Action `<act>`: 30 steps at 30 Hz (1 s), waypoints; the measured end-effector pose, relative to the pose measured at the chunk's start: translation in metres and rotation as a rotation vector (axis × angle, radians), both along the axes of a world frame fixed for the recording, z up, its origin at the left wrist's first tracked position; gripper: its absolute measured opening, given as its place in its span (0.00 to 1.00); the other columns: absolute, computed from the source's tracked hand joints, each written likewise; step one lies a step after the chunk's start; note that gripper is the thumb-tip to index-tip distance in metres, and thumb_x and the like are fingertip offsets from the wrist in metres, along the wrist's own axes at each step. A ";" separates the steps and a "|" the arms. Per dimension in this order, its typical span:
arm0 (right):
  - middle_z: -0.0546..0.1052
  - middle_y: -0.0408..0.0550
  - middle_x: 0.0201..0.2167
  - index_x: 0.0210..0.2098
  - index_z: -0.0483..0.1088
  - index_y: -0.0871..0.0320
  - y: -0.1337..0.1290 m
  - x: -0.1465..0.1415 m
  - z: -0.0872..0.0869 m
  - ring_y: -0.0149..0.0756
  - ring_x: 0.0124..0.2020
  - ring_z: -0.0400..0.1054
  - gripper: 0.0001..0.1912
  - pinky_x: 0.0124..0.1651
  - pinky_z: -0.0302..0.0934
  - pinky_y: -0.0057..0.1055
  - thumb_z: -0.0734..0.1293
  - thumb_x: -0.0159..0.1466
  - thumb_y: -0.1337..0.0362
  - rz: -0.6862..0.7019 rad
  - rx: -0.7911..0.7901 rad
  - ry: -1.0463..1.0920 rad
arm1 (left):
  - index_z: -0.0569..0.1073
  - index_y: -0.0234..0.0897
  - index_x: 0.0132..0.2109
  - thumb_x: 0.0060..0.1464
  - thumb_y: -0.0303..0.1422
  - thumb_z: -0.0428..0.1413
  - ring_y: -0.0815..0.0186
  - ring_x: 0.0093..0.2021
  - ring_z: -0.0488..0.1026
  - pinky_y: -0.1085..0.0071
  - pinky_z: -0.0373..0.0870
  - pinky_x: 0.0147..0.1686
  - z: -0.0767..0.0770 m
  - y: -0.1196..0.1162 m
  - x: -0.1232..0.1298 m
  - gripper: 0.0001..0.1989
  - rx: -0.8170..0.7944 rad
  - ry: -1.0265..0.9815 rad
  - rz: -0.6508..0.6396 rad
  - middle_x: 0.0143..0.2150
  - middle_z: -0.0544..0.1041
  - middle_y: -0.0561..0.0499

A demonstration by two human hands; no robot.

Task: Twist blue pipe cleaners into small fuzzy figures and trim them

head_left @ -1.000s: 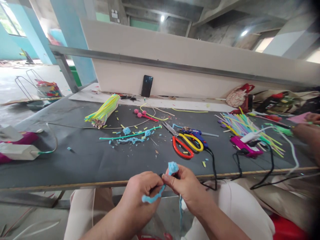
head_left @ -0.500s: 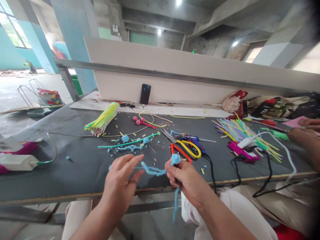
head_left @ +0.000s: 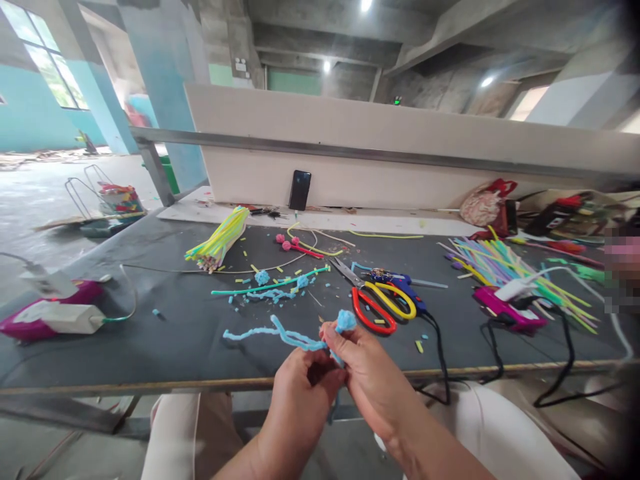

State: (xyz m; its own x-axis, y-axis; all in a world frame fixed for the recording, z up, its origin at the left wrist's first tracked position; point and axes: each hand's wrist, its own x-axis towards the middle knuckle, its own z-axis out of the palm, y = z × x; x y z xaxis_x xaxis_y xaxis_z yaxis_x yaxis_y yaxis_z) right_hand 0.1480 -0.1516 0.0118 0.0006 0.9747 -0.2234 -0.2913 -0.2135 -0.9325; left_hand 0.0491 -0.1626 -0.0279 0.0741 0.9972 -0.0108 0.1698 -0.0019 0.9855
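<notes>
Near the table's front edge, my right hand [head_left: 370,373] pinches a blue pipe cleaner piece [head_left: 346,321] with a small knotted ball on top. Its fuzzy blue strands [head_left: 293,339] stretch out to the left over the table. My left hand [head_left: 303,393] is against the right one, with fingers curled and thumb and fingertips closed on the blue pipe cleaner below the ball; the exact grip is partly hidden. Beyond the hands lie scissors [head_left: 383,303] with one red and one yellow handle. Blue pipe cleaner balls [head_left: 262,277] and a green stem [head_left: 270,287] rest farther back.
A bundle of yellow-green pipe cleaners [head_left: 220,240] lies back left, mixed pastel ones [head_left: 525,273] at right. A blue glue gun [head_left: 405,290] trails a black cord. Magenta power strips [head_left: 510,313] sit at both sides. A phone [head_left: 300,190] leans on the board.
My left hand has moved right and closed beside the right hand; before, it was open and apart. The strands at left are now uncovered. The view has shifted slightly.
</notes>
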 end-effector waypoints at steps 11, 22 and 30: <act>0.72 0.42 0.28 0.30 0.69 0.56 -0.005 -0.008 0.001 0.34 0.34 0.66 0.12 0.41 0.58 0.31 0.72 0.53 0.56 0.106 -0.015 0.136 | 0.77 0.36 0.37 0.52 0.26 0.51 0.66 0.32 0.71 0.72 0.68 0.33 0.003 0.002 -0.011 0.10 0.312 0.131 -0.034 0.32 0.76 0.49; 0.66 0.37 0.15 0.26 0.66 0.57 0.008 0.013 0.002 0.26 0.17 0.56 0.15 0.20 0.51 0.24 0.71 0.54 0.54 0.091 0.125 -0.091 | 0.72 0.36 0.32 0.52 0.31 0.54 0.73 0.20 0.64 0.78 0.63 0.22 -0.013 -0.016 -0.067 0.04 0.200 -0.071 0.064 0.22 0.70 0.55; 0.70 0.39 0.13 0.25 0.66 0.58 0.007 0.013 0.001 0.28 0.15 0.62 0.16 0.18 0.56 0.24 0.70 0.53 0.52 0.254 0.151 -0.158 | 0.70 0.36 0.32 0.49 0.36 0.58 0.75 0.17 0.61 0.80 0.57 0.17 0.027 0.005 -0.079 0.08 -0.006 -0.328 0.099 0.18 0.68 0.57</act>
State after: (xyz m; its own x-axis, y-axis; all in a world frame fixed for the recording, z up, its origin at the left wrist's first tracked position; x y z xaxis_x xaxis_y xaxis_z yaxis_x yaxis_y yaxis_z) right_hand 0.1610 -0.1449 0.0127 -0.2240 0.9702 -0.0930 -0.0957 -0.1168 -0.9885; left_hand -0.0296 -0.1575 -0.0009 -0.0225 0.9997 -0.0079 -0.1574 0.0043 0.9875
